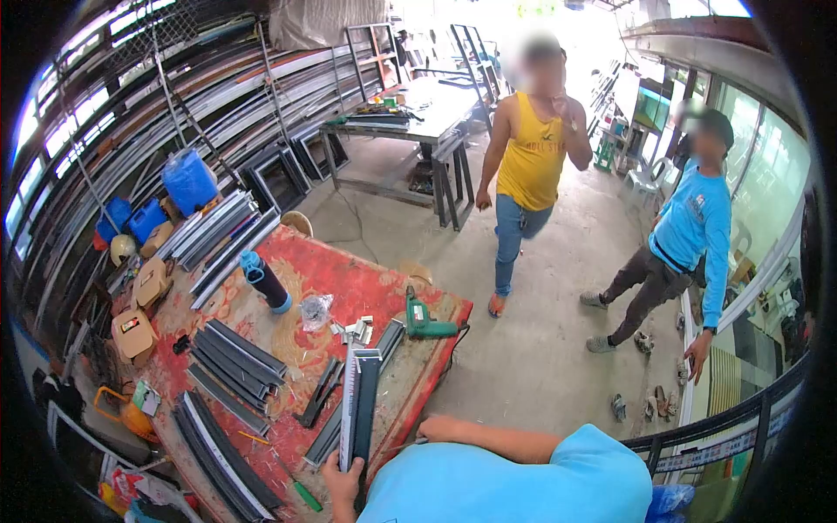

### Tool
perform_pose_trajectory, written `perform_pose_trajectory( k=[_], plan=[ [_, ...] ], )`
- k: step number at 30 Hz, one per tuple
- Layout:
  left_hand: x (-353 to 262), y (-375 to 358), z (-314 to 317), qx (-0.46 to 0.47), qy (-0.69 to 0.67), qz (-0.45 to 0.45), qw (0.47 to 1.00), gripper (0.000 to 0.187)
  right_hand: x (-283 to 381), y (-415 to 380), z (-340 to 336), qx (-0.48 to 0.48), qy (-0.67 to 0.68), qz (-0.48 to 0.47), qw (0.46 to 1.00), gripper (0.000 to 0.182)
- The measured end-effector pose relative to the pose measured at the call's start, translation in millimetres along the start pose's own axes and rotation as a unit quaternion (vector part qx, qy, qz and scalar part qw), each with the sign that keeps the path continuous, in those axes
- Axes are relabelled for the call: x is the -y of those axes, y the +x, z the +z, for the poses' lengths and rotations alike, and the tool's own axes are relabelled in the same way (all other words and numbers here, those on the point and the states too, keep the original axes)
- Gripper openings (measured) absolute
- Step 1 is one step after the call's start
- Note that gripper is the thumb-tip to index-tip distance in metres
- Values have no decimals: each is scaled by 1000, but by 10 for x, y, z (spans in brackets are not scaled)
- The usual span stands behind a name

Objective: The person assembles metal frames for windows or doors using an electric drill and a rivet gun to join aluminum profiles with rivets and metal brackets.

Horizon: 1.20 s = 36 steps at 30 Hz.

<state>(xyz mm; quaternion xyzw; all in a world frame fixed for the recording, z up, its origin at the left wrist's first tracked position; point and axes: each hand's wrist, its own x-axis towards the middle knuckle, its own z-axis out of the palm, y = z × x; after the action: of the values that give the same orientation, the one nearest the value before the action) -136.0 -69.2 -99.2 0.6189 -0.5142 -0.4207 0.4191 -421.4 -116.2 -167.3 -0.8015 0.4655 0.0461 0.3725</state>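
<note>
Left hand clasped near end of long metal strip; right hand rested curled on table edge. Strip likely stiff, light; best gripped mid-length.

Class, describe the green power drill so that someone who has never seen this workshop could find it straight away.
Start at the red patterned table in the foreground, strewn with dark metal profiles. Go to its edge nearest the person in the yellow top. There lies the green power drill on its side, beside a small pile of pale metal brackets. It is the only green tool on the tabletop; its neighbours are dark or silvery.
</note>
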Motion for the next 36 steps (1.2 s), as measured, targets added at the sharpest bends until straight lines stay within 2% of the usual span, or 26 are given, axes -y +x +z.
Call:
perform_pose_trajectory(
  k=[3, 5, 6, 7, 8, 9, 11, 13, 15, 17, 19, 23, 25, 27, 28, 30, 31, 32, 33, 35, 36],
  plan=[
    [125, 89, -121, -13, -11, -6, 1000, 47, 151, -132, -183, -22, 31, 41, 998, 28],
    [136, 114, -241, -47, 0, 45, 998, 47, 2, -17, -40, -118, 62, 23, 991, 28],
    [169, 124, -304, -65, -11, 47, 997, 50, 5, -9, -65, -118, 60, 23, 991, 28],
    [133, 137, -346, -66, -12, 47, 997, 50, 102, -49, -206, -130, 228, 43, 964, 24],
    [84, 143, -391, -86, -40, 63, 994, 50, 205, -94, -348, -138, 389, 61, 909, 20],
    [26, 142, -445, -106, -66, 79, 989, 51, 371, -182, -556, -136, 388, 61, 909, 20],
    [-75, 130, -537, -109, -55, 65, 990, 49, 839, -453, -1111, -115, 558, -30, 821, 19],
    [-137, 120, -592, -133, -85, 69, 985, 44, 1332, -742, -1601, -131, 576, -183, 786, 22],
    [-34, 158, -652, -136, -80, 85, 984, 43, 1649, -881, -1921, -136, 541, -415, 719, 18],
    [36, 180, -670, -131, -81, 58, 986, 42, 2050, -987, -2310, -203, 427, -649, 596, 16],
    [-174, 157, -614, -131, -84, 66, 986, 43, 2355, -1161, -2572, -206, 392, -695, 566, 15],
    [-154, 119, -583, -108, -134, 56, 984, 47, 2845, -1268, -2908, -130, 440, -689, 561, 13],
    [-55, 130, -554, -122, -125, 59, 983, 48, 3118, -1242, -2951, -125, 506, -719, 459, 25],
    [-32, 83, -541, -138, -104, 68, 983, 51, 3123, -1223, -2885, -91, 532, -695, 475, 22],
    [-61, 60, -559, -119, -111, 62, 985, 52, 3186, -1213, -2863, -57, 550, -695, 459, 21],
    [-184, 31, -537, -139, -115, 63, 982, 52, 3273, -1210, -2839, -14, 579, -689, 436, 20],
    [-211, -5, -545, -151, -121, 73, 978, 52, 3280, -1236, -2855, 12, 585, -673, 453, 18],
    [-161, -49, -611, -124, -117, 26, 985, 53, 3277, -1255, -2872, 38, 590, -655, 470, 17],
    [-156, -60, -619, -132, -116, 19, 984, 53, 3273, -1240, -2882, 65, 592, -638, 488, 17],
    [-169, -54, -602, -168, -118, 59, 977, 54, 3277, -1158, -2806, 80, 610, -634, 468, 16],
    [-82, -47, -658, -178, -117, 50, 976, 54, 3292, -1109, -2775, 88, 622, -634, 451, 16]
  ],
)
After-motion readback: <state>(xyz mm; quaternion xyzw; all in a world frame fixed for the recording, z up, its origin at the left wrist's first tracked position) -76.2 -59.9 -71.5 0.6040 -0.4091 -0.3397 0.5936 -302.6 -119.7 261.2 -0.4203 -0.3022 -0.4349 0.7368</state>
